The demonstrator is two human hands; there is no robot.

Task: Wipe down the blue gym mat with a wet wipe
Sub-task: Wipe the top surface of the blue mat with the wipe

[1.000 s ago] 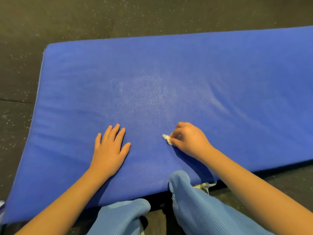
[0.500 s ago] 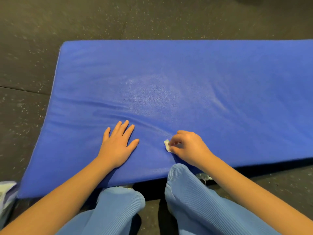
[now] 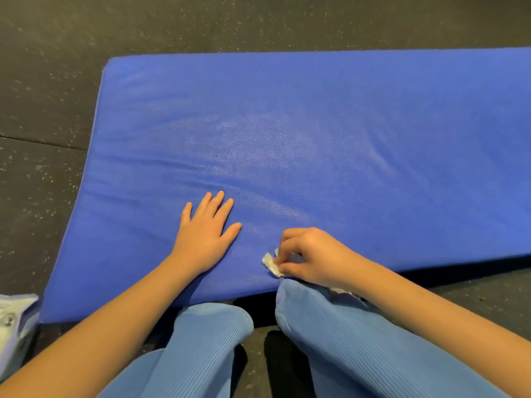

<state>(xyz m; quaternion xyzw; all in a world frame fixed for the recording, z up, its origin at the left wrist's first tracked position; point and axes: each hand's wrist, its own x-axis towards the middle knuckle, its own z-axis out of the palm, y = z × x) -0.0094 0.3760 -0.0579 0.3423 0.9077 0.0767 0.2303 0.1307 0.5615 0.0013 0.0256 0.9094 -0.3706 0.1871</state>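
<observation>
Two hands rest on the blue gym mat (image 3: 330, 133), near its front edge: the left hand (image 3: 205, 234) lies flat, palm down, fingers straight and slightly spread, while the right hand (image 3: 311, 258) — fingers curled — pinches a small crumpled wet wipe (image 3: 270, 262) against the mat. Most of the wipe is hidden under the fingers, and a pale packet (image 3: 13, 326) off the mat's front left corner is cut off — its print unreadable.

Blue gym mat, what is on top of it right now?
On the blue gym mat the left hand lies flat, and the right hand pinches a wet wipe near the front edge. The rest of the wipe is hidden under that hand.
</observation>
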